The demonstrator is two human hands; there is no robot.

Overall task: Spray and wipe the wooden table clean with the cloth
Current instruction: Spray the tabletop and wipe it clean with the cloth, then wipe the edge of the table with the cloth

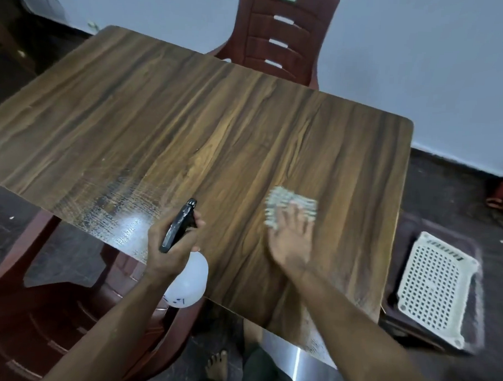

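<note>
The wooden table (pixel 189 124) fills the middle of the head view. My left hand (pixel 170 241) grips a spray bottle (pixel 188 282) with a black trigger head and a white round body, held over the table's near edge. My right hand (pixel 291 238) lies flat with fingers spread, pressing a small checked cloth (pixel 287 200) onto the table's right half. Both the cloth and that hand are blurred by motion. A wet, glossy patch (pixel 122 222) shines on the wood to the left of the bottle.
A dark red plastic chair (pixel 280 33) stands at the table's far side, another (pixel 66 312) at the near left. A white perforated basket (pixel 433 287) rests on a stool at the right. My bare foot (pixel 216 367) stands on the dark floor below.
</note>
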